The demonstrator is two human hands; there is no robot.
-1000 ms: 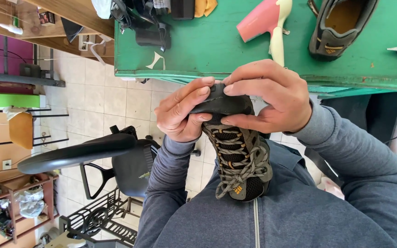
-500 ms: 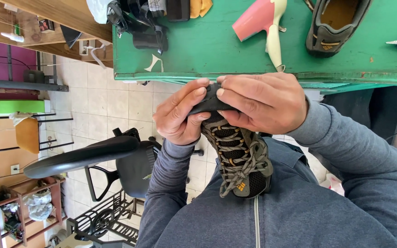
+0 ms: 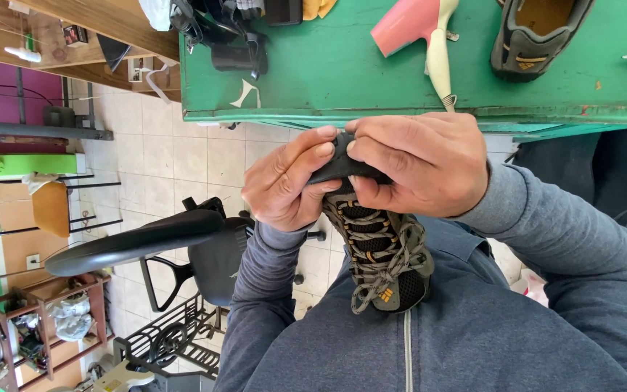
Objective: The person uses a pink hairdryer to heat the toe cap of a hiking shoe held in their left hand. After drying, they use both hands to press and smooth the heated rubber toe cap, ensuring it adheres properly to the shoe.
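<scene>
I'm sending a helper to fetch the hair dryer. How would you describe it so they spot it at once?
Start at the green workbench above the two hands. On it, just left of the loose dark shoe, lies the hair dryer. It is the only pink thing there, with a cream handle pointing toward the bench's near edge.

The laced shoe's (image 3: pixel 379 254) toe is hidden under the left hand (image 3: pixel 284 181) and right hand (image 3: pixel 419 163); the second shoe (image 3: pixel 538 33) on the table (image 3: pixel 328 80) runs off the top edge.

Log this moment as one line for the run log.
left hand: pinching shoe toe | right hand: gripping shoe toe | laced shoe: against chest | green bench: hair dryer, second shoe
</scene>
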